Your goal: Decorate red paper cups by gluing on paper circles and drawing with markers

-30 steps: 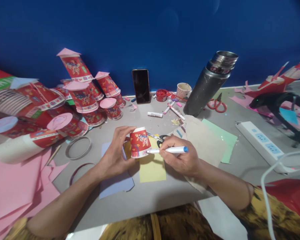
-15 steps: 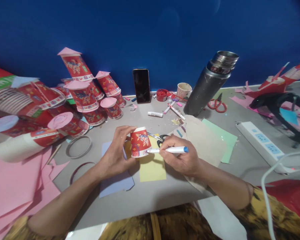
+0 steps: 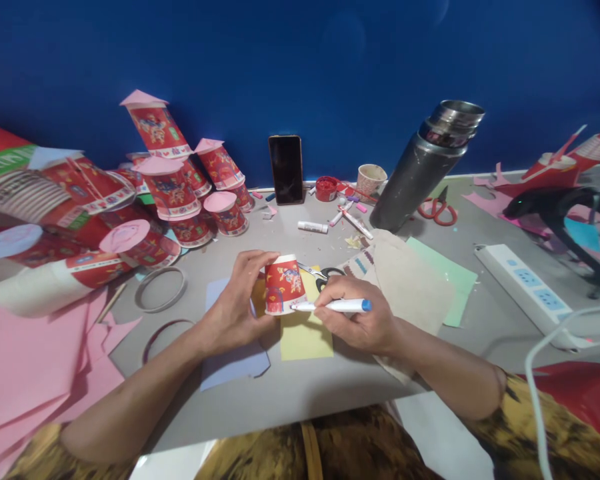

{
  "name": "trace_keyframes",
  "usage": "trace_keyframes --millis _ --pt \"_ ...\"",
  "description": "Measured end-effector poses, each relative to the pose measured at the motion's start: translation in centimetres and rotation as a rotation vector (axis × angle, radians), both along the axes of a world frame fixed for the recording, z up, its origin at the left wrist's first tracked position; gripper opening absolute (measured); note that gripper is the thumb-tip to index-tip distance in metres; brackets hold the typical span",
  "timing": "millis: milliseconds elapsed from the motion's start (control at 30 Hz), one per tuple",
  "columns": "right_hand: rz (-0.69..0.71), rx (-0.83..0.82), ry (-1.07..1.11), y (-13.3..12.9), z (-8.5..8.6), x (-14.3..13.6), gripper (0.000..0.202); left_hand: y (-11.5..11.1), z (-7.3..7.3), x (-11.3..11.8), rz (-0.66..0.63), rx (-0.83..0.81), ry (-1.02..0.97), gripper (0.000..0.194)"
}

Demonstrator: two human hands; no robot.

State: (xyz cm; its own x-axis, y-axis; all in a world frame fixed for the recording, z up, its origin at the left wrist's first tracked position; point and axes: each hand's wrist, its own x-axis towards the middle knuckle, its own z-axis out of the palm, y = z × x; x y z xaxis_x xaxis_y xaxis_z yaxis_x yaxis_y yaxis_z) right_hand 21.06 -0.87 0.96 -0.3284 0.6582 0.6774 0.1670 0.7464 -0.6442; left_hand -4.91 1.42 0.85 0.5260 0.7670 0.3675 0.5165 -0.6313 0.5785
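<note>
My left hand (image 3: 240,300) grips a red patterned paper cup (image 3: 284,281) from its left side, the cup upside down with its white rim lowest. In my right hand (image 3: 355,313) is a white marker (image 3: 347,305) with a blue end, held like a pen. The marker's tip meets the cup near its white rim. Beneath the hands lie a yellow sheet of paper (image 3: 307,343) and a pale blue sheet (image 3: 233,370). Black-handled scissors (image 3: 325,273) rest just behind the right hand, partly hidden by it.
Stacked red cups with pink paper tops (image 3: 167,187) crowd the left. Pink paper (image 3: 30,353) lies in front of them, near tape rings (image 3: 160,290). A phone (image 3: 287,170) leans at the wall. A dark flask (image 3: 420,173) and a power strip (image 3: 525,287) stand right.
The cup has turned slightly in my left hand, and the marker tip has shifted a little left along its rim. The whole view has moved slightly.
</note>
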Motion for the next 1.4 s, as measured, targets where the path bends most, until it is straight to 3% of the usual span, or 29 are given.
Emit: trace_keyframes --millis 433,667,1133,1400 --pt "-0.009 -0.030 0.025 -0.05 0.31 0.17 0.005 -0.03 -0.10 -0.03 0.002 -0.008 0.000 0.084" --pt "-0.157 -0.082 0.032 -0.13 0.81 0.72 0.005 0.01 -0.33 0.18 0.052 -0.074 -0.071 0.082" --pt "-0.042 -0.029 0.023 0.05 0.50 0.20 0.005 -0.12 -0.22 0.12 0.023 -0.072 -0.069 0.082" --pt "-0.159 -0.126 0.095 -0.28 0.95 0.67 0.007 0.16 -0.73 0.20 0.049 -0.145 -0.128 0.076"
